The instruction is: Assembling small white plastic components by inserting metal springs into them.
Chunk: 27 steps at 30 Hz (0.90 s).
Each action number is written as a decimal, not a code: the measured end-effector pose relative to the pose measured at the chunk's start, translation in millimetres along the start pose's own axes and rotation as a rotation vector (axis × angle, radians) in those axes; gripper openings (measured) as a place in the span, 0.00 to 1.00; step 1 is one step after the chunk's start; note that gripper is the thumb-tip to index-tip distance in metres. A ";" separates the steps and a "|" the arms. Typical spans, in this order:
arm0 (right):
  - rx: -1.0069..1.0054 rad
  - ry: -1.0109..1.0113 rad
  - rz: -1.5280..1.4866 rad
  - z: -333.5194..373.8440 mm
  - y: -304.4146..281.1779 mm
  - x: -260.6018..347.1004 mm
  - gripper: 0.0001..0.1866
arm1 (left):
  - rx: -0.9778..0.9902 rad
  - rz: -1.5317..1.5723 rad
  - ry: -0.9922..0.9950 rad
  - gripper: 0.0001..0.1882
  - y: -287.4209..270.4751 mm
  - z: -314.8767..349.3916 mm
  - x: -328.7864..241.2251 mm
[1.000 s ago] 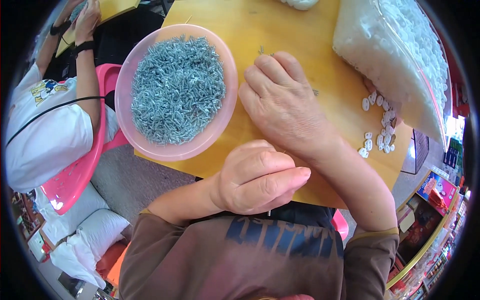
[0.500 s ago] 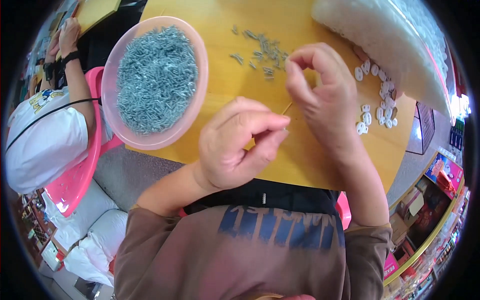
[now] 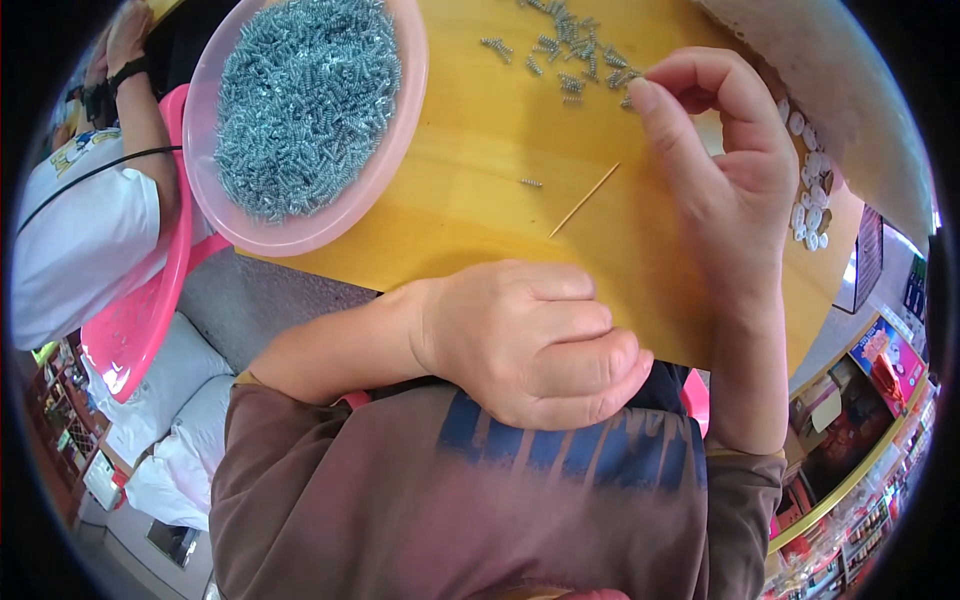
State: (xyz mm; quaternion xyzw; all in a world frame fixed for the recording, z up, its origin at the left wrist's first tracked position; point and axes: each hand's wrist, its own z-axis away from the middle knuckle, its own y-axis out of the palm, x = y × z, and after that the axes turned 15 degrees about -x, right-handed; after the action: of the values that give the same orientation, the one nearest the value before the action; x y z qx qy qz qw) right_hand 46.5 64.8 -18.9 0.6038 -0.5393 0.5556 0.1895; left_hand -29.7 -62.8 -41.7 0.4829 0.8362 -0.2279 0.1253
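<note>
My left hand [image 3: 540,345] is curled closed in front of my chest, at the table's near edge; whatever its fingers hold is hidden. Over the right side of the table, my right hand [image 3: 730,150] has thumb and forefinger pinched together at the edge of a scatter of small metal springs [image 3: 572,45]. One spring touches or lies right beside the thumb tip, and I cannot tell whether it is gripped. Between the hands, a wooden toothpick [image 3: 585,200] lies slanted on the table. A single spring [image 3: 531,182] rests to its left.
A pink bowl [image 3: 415,90] heaped with springs stands at the left of the yellow table [image 3: 470,230]. Small white plastic pieces [image 3: 815,185] lie beyond my right wrist, beside a large pale bag [image 3: 850,110]. Another person [image 3: 100,220] sits at far left by a pink chair [image 3: 150,330].
My left hand has dropped toward my chest and curled closed. My right hand has shifted right, by the springs. The toothpick and the lone spring now show uncovered. The whole view has tilted down slightly.
</note>
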 end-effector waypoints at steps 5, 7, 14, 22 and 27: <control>0.289 -0.289 0.137 0.7 -2.3 5.4 0.06 | -0.070 0.036 0.030 0.08 -0.9 6.4 -1.8; 0.375 -0.387 0.225 8.3 -0.2 10.6 0.07 | -0.047 -0.005 0.012 0.08 -2.6 6.3 -4.7; 0.448 -0.376 0.372 12.2 6.1 14.6 0.06 | -0.085 -0.019 0.026 0.08 0.3 3.0 -3.0; 0.565 -0.370 0.488 5.6 10.8 19.6 0.05 | -0.034 0.029 -0.016 0.08 -5.2 0.8 -2.1; 0.537 -0.377 0.466 6.1 12.2 13.1 0.06 | -0.087 0.049 -0.057 0.11 -7.3 0.1 2.1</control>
State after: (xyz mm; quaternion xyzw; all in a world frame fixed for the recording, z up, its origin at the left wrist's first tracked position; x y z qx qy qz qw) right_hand 36.2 49.8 -13.8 0.5848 -0.5227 0.5844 -0.2081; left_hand -37.1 -64.4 -40.8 0.4908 0.8292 -0.2019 0.1754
